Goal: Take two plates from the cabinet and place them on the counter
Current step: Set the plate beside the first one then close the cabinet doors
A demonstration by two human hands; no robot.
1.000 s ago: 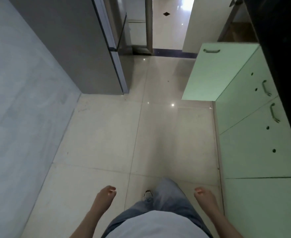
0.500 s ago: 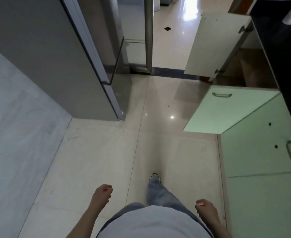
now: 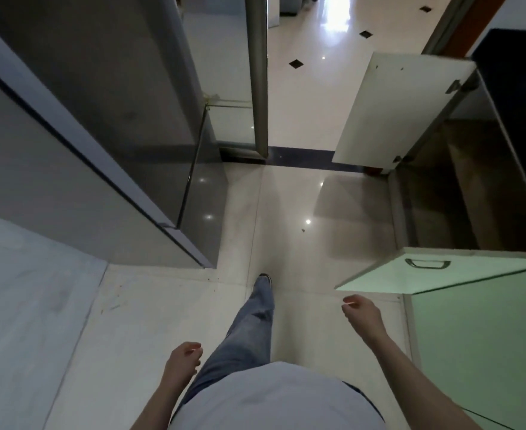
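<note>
Left hand point(image 3: 182, 360): empty, fingers loosely curled
Right hand point(image 3: 361, 311): empty, loosely curled
Cabinet point(image 3: 460, 187): open, 2 o'clock

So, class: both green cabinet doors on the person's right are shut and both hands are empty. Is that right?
Not quite. The head view shows both cabinet doors swung open over the floor. The left hand and right hand are indeed empty.
</note>
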